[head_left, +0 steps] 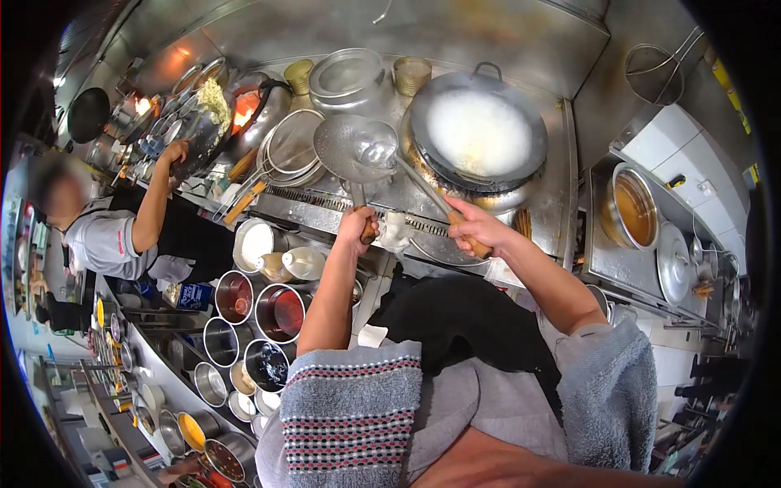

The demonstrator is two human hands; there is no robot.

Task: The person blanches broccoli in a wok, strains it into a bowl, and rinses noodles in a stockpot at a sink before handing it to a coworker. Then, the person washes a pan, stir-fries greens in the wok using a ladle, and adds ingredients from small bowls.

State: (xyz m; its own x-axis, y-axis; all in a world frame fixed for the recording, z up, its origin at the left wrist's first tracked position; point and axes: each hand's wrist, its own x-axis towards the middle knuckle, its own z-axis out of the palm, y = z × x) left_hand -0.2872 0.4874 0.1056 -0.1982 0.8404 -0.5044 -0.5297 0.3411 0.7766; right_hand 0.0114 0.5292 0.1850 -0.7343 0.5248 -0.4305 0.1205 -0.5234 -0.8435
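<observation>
Skimmer [338,154] and ladle [379,152] at upper centre of frame. Left hand [358,226] closed round skimmer handle, right hand [476,228] wrapped on ladle's wooden grip. Room: tight left, strainers [297,142] just beside; pot [346,81] just above; wok [530,134] to the right. Bare strip along stovetop [551,207] right edge. Skimmer axis near vertical, bowl end up; ladle diagonal, bowl end upper left, overlapping skimmer bowl.

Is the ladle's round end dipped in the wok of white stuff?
No, the ladle in the right hand has its bowl at the holed strainer, outside the wok.
</observation>
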